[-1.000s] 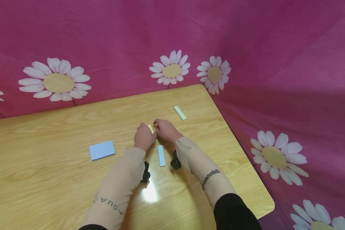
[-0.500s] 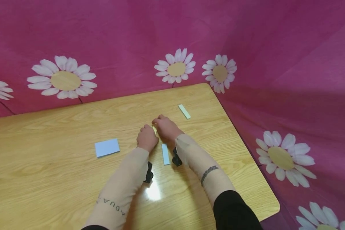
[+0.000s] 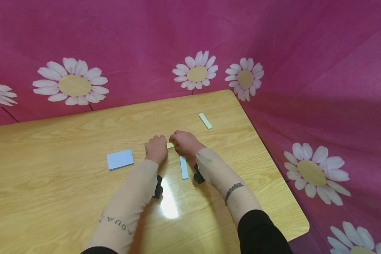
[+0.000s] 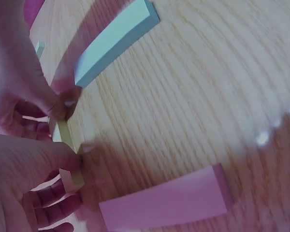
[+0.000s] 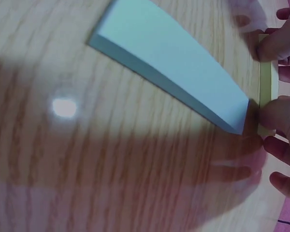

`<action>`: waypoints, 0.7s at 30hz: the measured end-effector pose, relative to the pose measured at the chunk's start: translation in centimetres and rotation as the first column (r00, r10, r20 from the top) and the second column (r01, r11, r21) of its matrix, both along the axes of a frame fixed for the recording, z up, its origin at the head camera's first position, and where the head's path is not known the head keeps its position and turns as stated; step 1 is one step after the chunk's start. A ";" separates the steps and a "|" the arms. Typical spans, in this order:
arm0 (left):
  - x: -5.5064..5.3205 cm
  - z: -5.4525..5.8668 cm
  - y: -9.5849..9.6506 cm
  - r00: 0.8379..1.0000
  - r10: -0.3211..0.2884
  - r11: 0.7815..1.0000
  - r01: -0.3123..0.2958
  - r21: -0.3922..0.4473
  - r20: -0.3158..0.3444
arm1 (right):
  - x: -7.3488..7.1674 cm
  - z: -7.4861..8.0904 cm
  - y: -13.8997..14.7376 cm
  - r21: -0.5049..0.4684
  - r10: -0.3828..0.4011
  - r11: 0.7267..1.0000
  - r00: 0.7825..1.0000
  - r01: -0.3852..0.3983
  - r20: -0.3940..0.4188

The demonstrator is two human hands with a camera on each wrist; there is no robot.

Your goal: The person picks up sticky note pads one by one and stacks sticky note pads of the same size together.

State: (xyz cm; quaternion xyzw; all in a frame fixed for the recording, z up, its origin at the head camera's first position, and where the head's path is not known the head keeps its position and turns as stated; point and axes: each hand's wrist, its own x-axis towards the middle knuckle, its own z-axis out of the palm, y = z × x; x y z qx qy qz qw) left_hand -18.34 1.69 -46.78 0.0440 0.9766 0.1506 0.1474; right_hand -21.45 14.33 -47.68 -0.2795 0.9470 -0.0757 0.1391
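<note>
A narrow yellow sticky-note pad [image 3: 170,145] lies crosswise between my hands, close over the table, its ends partly hidden by fingers. My left hand [image 3: 156,149] pinches its left end, thumb on the near side in the left wrist view. At the other end, the thumb and fingers of my right hand [image 3: 186,143] pinch the same pad [image 5: 266,87]. Just nearer to me lies a narrow light-blue pad [image 3: 184,168], pointing toward the hands. A wider blue pad [image 3: 120,159] lies left of my left hand; its counterpart looks purple in the left wrist view [image 4: 164,200].
A narrow pale-green pad [image 3: 205,121] lies beyond my right hand, toward the far right corner. The wooden table [image 3: 50,197] meets a pink cloth [image 3: 130,46] with daisies at its back and right edges. Small black cameras sit at both wrists.
The yellow pad has turned from pointing away to lying crosswise between the hands. My left hand has shifted slightly left, my right hand a little nearer. The head view has drifted slightly.
</note>
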 end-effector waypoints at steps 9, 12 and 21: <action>-0.2 0.1 -1.1 0.999 -0.050 0.999 0.050 -0.006 -0.008 | 0.0 -0.4 0.0 -0.141 0.037 0.990 0.984 -0.012 0.176; -0.2 -0.1 -1.4 0.999 -0.033 0.999 0.033 0.016 -0.038 | 0.1 -0.5 -0.2 -0.176 0.064 0.984 0.975 -0.027 0.213; -0.2 -0.2 -1.6 0.999 -0.008 0.999 0.009 0.038 -0.034 | 0.8 0.0 -0.3 -0.121 0.029 0.993 0.983 -0.007 0.181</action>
